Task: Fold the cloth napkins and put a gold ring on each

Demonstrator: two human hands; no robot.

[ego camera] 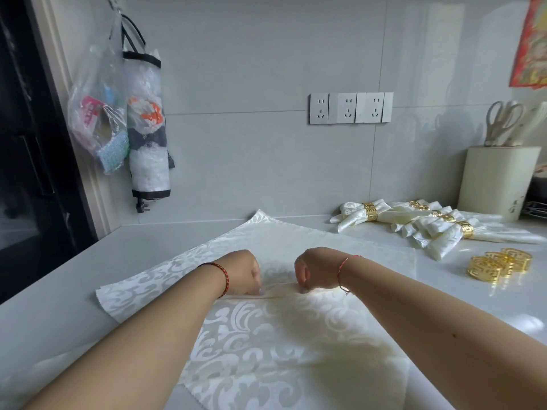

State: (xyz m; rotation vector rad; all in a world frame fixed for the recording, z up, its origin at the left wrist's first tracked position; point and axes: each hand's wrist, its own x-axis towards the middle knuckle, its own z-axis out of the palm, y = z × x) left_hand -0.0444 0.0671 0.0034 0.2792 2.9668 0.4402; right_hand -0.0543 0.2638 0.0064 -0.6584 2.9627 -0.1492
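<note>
Napkin (296,335) spread flat on counter (59,291), mid-frame. Left hand (242,272) and right hand (313,269) side by side, each pinching low fold ridge across cloth. Ringed napkins (414,223) heaped far right, by wall. Loose rings (497,264) just in front of heap. Beyond: canister (497,182) with scissors (503,122). Bags (124,113) hang left; sockets (350,108) on wall.

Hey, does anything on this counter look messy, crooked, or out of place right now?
Nothing stands out. The open napkin lies cornerwise on the counter, with the left hand and right hand pinching a crease across it. Finished ringed napkins sit in a loose heap at right, spare gold rings beside them.
</note>
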